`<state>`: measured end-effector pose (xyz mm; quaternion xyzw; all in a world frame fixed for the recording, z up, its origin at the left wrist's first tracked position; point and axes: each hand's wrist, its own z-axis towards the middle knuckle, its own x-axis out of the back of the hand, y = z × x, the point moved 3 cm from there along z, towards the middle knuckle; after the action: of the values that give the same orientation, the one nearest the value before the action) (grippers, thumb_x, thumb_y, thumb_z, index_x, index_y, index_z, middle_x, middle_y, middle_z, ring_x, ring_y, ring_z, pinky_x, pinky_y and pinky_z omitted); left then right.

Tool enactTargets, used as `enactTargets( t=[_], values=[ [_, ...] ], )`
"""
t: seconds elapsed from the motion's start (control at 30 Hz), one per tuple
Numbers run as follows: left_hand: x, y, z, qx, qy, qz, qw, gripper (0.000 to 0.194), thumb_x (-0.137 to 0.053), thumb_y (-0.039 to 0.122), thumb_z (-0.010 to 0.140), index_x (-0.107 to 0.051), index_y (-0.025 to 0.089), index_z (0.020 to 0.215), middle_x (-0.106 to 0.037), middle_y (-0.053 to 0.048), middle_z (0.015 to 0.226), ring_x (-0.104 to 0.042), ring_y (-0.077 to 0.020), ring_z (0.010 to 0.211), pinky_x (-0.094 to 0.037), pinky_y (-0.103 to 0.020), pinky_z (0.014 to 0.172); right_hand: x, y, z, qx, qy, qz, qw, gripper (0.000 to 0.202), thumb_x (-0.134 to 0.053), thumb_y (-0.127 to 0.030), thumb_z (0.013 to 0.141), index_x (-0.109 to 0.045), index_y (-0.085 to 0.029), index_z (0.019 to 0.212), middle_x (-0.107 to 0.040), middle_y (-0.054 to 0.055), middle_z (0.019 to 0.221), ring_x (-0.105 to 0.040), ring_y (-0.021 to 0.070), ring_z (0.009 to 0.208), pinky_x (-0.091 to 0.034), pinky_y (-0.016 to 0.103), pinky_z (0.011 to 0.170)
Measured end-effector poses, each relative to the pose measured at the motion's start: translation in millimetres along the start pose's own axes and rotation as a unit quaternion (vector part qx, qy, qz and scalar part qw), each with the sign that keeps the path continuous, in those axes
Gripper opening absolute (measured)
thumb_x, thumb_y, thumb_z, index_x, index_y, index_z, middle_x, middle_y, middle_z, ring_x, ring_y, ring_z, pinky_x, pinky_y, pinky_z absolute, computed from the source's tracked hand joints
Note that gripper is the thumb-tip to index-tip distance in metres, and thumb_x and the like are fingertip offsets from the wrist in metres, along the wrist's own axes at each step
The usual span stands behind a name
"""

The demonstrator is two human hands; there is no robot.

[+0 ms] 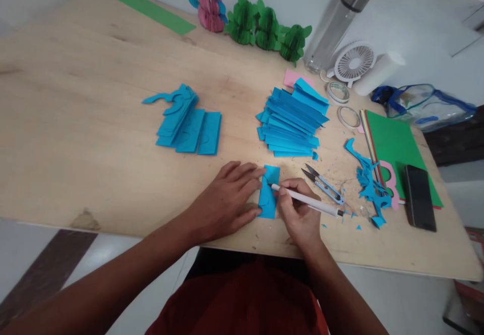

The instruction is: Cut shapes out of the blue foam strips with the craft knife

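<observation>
A small strip of blue paper (268,206) lies near the table's front edge, with curved pen lines on it. My left hand (230,196) rests flat with fingers stretched out, their tips on the paper's left edge. In my right hand (300,214) is a white pen (313,203), its tip touching the paper's upper part. Just right of the pen lie thread snips (323,183) with dark blades. Beyond my hands sits a fanned pile of folded blue paper strips (291,120). Farther left are folded blue pieces (189,128) with drawn outlines, a cut shape on top.
Blue scraps (370,183) lie right, by green paper sheets (393,143), a pink cutout (389,183) and a phone (420,199). Tape rolls (338,93), a small fan (354,63), a bottle (338,27) and green paper figures (266,27) stand along the wall.
</observation>
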<state>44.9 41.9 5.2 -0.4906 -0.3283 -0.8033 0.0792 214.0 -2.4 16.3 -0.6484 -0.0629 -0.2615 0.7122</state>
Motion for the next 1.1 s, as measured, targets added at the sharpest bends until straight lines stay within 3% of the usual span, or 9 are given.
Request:
enactTargets(
  t=[0.63, 0.83, 1.1],
  values=[
    [-4.3, -2.0, -1.0, -0.021, 0.027, 0.010, 0.999, 0.039, -0.055, 0.031, 0.092, -0.052, 0.015, 0.127, -0.056, -0.014, 0.141, -0.044, -0.0300, 0.134, -0.032, -0.050, 0.112, -5.6, -0.3, 1.4, 0.026, -0.047, -0.035, 0.998, 0.007, -0.056, -0.023, 0.086, -0.062, -0.022, 0.082, -0.071, 0.000, 0.072, -0.064, 0.0139, 0.061, -0.048, 0.024, 0.053],
    [-4.1, -2.0, -0.7, -0.017, -0.008, 0.013, 1.000, 0.032, -0.052, 0.031, 0.093, -0.057, 0.018, 0.122, -0.053, -0.013, 0.144, -0.043, -0.0311, 0.136, -0.031, -0.053, 0.113, -5.4, -2.5, 1.6, 0.032, -0.044, -0.042, 0.998, 0.007, -0.055, -0.023, 0.086, -0.062, -0.022, 0.083, -0.070, 0.001, 0.072, -0.062, 0.0136, 0.060, -0.047, 0.024, 0.053],
    [-4.9, -2.8, -1.7, -0.019, -0.013, 0.021, 1.000, 0.030, -0.051, 0.032, 0.094, -0.059, 0.019, 0.120, -0.053, -0.012, 0.144, -0.043, -0.0309, 0.135, -0.032, -0.052, 0.112, -5.5, 1.0, 1.2, 0.022, -0.041, -0.018, 0.999, 0.006, -0.056, -0.023, 0.086, -0.061, -0.023, 0.083, -0.070, 0.001, 0.073, -0.065, 0.0149, 0.063, -0.050, 0.025, 0.056]
  ],
)
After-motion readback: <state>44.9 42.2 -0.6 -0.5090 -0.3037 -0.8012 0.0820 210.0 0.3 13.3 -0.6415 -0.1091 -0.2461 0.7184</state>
